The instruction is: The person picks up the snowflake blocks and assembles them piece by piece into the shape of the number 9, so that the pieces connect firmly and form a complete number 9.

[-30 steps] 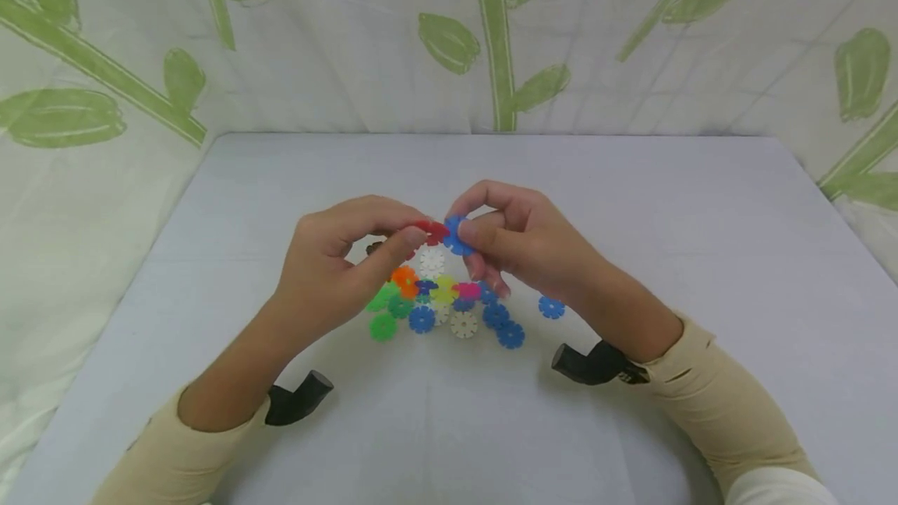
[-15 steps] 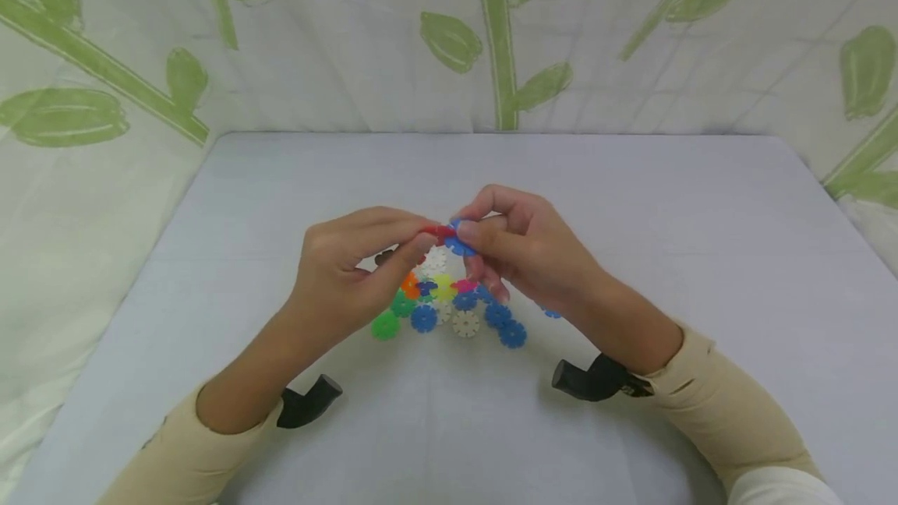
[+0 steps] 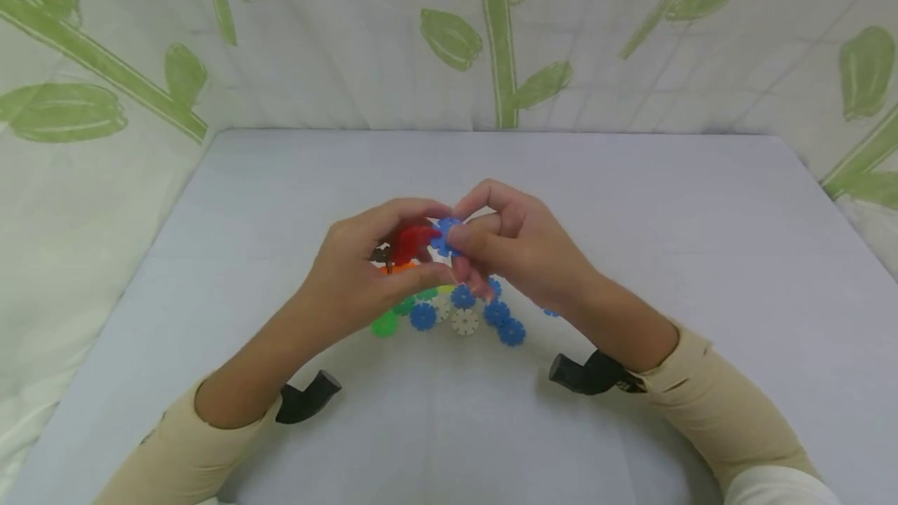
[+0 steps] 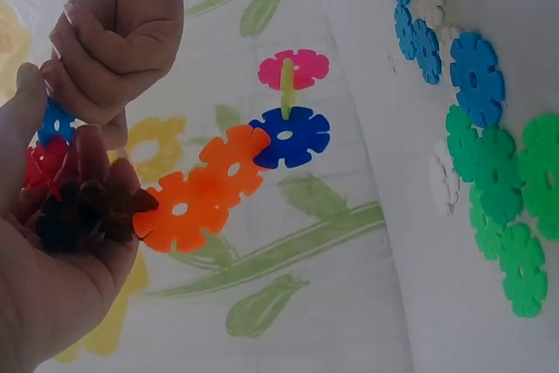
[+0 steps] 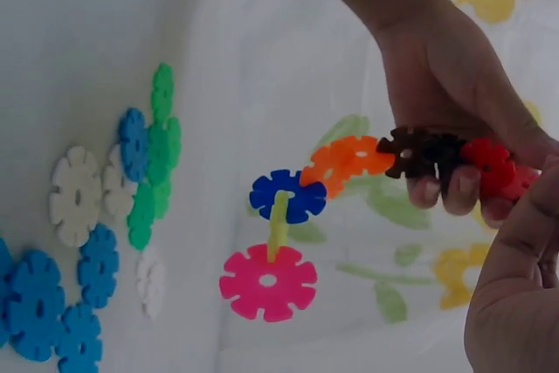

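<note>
Between thumb and fingers my right hand [image 3: 526, 244] pinches a blue snowflake disc [image 3: 442, 236], which meets the red discs [image 3: 412, 242]. My left hand [image 3: 351, 263] curves round the red end of a chain of joined snowflake discs, its fingers behind them. From the red, the chain runs through brown and black discs [image 5: 419, 150], orange discs [image 5: 349, 162], a dark blue disc [image 5: 288, 200], a yellow disc [image 5: 278, 229] and a pink disc [image 5: 266, 281]. Fingers hide the joint between blue and red in the right wrist view.
Under the hands, loose blue discs [image 3: 496, 312], white discs [image 3: 464, 322] and green discs [image 3: 383, 324] lie on the white table [image 3: 435, 411]. A black wrist-camera mount [image 3: 309, 397] juts from the left sleeve, another mount [image 3: 585, 374] from the right.
My left hand has shifted right, its fingertips spreading from a pinch on the red disc to curve round the red discs. The blue disc has moved slightly left with my right hand.
</note>
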The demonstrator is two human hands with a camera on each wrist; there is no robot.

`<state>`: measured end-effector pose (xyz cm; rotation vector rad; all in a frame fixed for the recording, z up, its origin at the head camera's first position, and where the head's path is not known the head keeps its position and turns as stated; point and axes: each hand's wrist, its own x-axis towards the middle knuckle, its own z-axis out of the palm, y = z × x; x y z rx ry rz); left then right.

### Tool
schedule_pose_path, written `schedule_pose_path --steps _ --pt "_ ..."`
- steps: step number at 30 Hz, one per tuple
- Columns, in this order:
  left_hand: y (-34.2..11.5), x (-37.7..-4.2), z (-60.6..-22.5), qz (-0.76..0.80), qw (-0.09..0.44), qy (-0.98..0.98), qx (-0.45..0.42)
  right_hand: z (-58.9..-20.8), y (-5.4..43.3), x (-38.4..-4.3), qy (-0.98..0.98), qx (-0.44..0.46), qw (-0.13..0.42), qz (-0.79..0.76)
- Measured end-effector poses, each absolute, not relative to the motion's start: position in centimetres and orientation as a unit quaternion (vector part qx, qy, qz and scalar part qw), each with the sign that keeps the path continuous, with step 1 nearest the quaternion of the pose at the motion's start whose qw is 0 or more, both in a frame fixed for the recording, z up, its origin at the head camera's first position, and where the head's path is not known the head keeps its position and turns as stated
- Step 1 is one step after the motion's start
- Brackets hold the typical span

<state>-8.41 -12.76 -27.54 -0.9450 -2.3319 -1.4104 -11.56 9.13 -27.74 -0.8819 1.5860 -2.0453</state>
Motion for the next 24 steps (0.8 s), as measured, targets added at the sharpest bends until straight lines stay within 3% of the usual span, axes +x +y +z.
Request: schedule_pose_path --steps 4,8,11,13,19,24 --pt "-13.0 -8.5 -27.5 -0.493 0.121 -0.797 -0.327 -27.9 9.2 -11.9 0.587 -0.317 0.179 -0.723" --pt "-13.8 -8.5 -27.0 -0.505 0.108 -0.798 -0.311 -28.2 9.7 -13.1 0.651 -0.337 0.082 -0.675" --pt "-14.4 -8.3 -26.4 -0.518 0.102 -0.794 -0.300 -28.9 10.2 -14.3 0.748 -0.381 0.033 -0.542" --pt "-14.7 -8.2 -26.1 -0.521 0.099 -0.795 -0.295 -29.8 10.1 -14.8 0.802 -0.414 0.047 -0.427" --pt "-14.9 -8.0 -25.8 -0.526 0.097 -0.786 -0.311 -32.6 7.7 -14.1 0.841 -0.447 0.198 -0.229" --pt "-15.0 -8.0 -25.8 -0.522 0.097 -0.779 -0.333 -33.8 6.1 -13.1 0.850 -0.446 0.207 -0.189"
